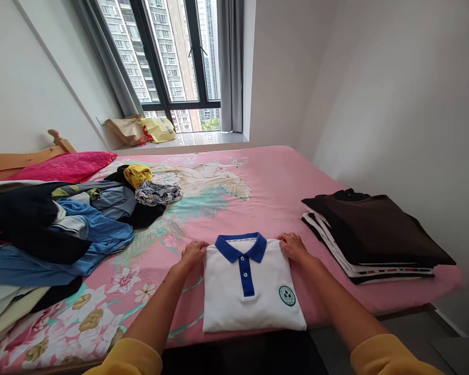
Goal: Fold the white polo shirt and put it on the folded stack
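Note:
A white polo shirt point(226, 297) with a blue collar, a blue button placket and a round green badge lies folded into a neat rectangle at the bed's near edge. My left hand point(194, 253) is closed on its left shoulder edge, and my right hand point(293, 246) grips the opposite shoulder. The fingertips of both hands are partly hidden where they meet the cloth. The collar faces up between them, pointing away from me.
Folded clothes form a stack point(379, 229) on the bed's right side, dark brown on top. To the left lies a loose heap of clothes point(94, 229). The pink floral bedspread point(273, 182) covers the bed. A red pillow point(68, 165) and bags point(158, 129) sit farther back.

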A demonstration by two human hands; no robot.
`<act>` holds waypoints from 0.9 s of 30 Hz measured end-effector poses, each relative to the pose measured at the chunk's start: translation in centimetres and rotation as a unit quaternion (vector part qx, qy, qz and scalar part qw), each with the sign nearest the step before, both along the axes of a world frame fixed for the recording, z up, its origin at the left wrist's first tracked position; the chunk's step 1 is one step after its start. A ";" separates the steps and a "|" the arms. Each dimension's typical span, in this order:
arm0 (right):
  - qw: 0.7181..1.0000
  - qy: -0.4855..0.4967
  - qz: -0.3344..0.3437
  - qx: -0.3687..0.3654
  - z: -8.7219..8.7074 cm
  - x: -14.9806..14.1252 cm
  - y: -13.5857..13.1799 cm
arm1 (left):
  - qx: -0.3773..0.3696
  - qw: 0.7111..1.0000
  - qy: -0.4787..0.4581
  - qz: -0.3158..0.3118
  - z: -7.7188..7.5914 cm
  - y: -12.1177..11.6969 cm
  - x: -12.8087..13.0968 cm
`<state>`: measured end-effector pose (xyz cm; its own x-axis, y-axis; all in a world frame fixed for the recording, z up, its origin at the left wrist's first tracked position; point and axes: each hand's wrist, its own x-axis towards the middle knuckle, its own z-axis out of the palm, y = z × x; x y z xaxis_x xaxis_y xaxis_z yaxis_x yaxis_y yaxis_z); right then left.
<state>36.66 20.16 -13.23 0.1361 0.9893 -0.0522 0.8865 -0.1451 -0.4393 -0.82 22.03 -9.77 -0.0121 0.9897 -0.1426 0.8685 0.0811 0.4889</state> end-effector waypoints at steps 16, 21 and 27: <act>0.990 -0.019 -0.021 0.139 0.2 -3.7 -1.7 | 0.173 0.985 0.018 -0.002 -2.1 -2.0 2.1; 0.998 -0.065 0.013 -0.004 -1.3 -4.0 -4.2 | 0.093 0.987 0.129 -0.036 -3.9 -5.2 1.7; 0.997 -0.050 -0.042 0.036 0.0 -5.0 -5.8 | 0.133 0.980 0.148 0.020 -2.1 -7.4 1.8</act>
